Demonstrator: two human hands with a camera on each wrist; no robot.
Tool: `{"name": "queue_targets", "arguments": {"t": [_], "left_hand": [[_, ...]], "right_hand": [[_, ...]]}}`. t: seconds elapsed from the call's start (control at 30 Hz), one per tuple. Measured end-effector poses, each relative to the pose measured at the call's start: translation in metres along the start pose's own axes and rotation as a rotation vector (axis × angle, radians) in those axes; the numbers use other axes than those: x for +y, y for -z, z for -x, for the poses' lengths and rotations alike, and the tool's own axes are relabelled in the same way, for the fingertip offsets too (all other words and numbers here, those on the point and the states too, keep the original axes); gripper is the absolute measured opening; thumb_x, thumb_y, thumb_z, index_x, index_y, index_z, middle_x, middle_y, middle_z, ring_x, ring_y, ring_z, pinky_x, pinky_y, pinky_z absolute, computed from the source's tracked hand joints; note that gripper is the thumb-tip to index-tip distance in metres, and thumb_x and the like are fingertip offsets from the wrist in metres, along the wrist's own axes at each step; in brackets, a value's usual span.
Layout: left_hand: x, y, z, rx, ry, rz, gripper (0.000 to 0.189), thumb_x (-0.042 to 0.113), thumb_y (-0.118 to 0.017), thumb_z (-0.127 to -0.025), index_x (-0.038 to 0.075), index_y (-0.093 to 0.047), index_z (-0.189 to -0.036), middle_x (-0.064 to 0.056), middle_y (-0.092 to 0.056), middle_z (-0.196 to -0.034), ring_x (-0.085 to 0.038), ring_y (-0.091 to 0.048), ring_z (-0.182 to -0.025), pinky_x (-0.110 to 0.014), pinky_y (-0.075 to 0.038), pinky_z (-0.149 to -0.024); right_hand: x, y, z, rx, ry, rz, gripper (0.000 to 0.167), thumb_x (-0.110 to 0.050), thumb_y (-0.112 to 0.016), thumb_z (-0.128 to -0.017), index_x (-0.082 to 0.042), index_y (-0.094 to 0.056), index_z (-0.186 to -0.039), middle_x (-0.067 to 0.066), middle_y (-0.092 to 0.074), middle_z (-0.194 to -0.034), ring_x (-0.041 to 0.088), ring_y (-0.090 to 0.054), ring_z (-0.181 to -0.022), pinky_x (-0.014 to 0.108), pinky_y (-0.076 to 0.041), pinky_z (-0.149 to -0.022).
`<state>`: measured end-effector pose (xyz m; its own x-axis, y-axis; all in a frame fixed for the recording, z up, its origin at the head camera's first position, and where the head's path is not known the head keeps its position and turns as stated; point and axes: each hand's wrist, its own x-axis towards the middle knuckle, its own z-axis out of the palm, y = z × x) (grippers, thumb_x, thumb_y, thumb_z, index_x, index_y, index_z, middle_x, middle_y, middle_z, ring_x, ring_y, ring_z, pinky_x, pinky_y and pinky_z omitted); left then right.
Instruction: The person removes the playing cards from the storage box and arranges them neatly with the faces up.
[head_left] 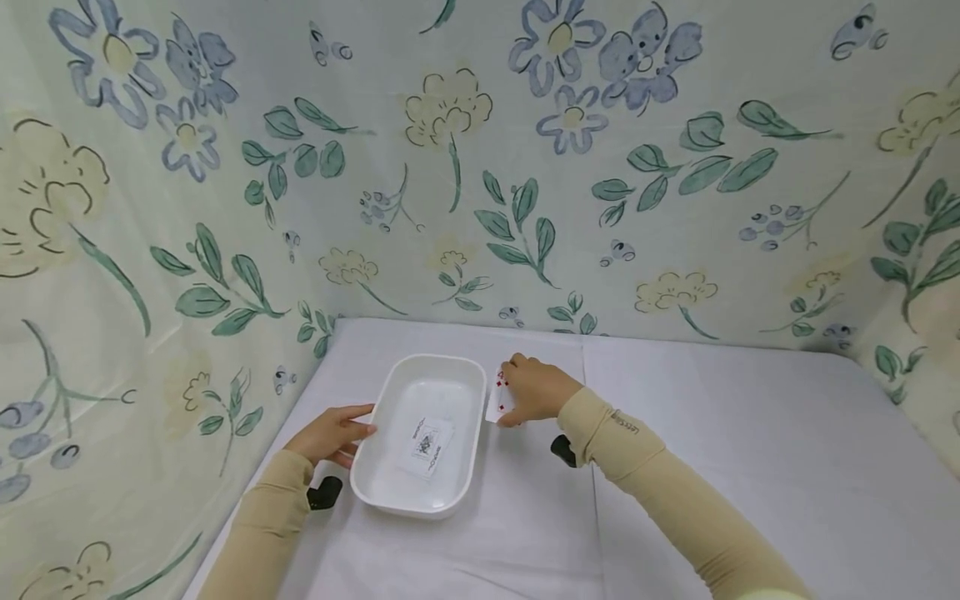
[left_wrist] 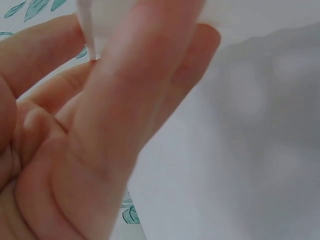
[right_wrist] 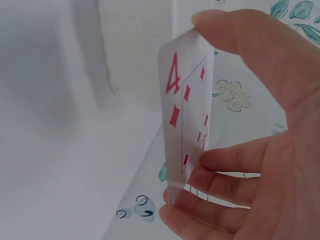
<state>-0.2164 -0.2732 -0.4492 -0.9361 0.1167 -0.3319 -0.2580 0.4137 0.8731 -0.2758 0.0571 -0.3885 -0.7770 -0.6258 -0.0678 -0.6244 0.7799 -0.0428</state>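
A right hand [head_left: 542, 389] grips a four of diamonds [right_wrist: 184, 117] by its opposite short ends, thumb at one and fingertips at the other, just outside the right side of a white tray [head_left: 427, 398], near the tray's far right corner. The left hand [head_left: 333, 435] grasps the tray by its left side, thumb and fingers about the wall, toward the left edge of a white-covered table [head_left: 720, 433]. Inside, nearer the tray's near end, lies another card [head_left: 427, 446], apparently a joker, though its print is too small to read with certainty.

The four of diamonds looks light, thin and springy, with a smooth face likely to slip under a loose touch; too hard a squeeze end to end could bow or crease it. Its edges seem the best hold. The card lying flat would probably be harder to lift, and is best taken by a corner. The tray appears to be stiff, smooth plastic, fairly light, its rim offering a secure hold. Floral fabric [head_left: 450, 242] hangs beyond the table's far edge.
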Motion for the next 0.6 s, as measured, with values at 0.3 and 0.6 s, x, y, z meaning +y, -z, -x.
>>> {"name": "queue_targets", "arguments": {"t": [0.3, 0.6], "left_hand": [[0.002, -0.003, -0.001, 0.010, -0.001, -0.016, 0.053, 0.018, -0.060, -0.087, 0.004, -0.041, -0.134, -0.021, -0.060, -0.102, -0.030, -0.064, -0.073, -0.039, -0.053, -0.054], [0.002, -0.003, -0.003, -0.008, -0.011, -0.016, 0.054, 0.019, -0.059, -0.087, 0.004, -0.040, -0.135, -0.021, -0.060, -0.104, -0.030, -0.064, -0.075, -0.039, -0.053, -0.055]], "right_hand": [[0.009, -0.035, 0.021, -0.066, 0.013, -0.040, 0.083, -0.051, -0.075, -0.063, 0.005, -0.050, -0.120, 0.013, -0.052, -0.107, 0.023, -0.053, -0.087, 0.034, -0.049, -0.074], [0.002, -0.062, 0.026, -0.111, 0.054, -0.005, 0.088, -0.057, -0.072, -0.063, 0.002, -0.049, -0.123, 0.012, -0.049, -0.112, 0.024, -0.052, -0.092, 0.034, -0.049, -0.075]]}}
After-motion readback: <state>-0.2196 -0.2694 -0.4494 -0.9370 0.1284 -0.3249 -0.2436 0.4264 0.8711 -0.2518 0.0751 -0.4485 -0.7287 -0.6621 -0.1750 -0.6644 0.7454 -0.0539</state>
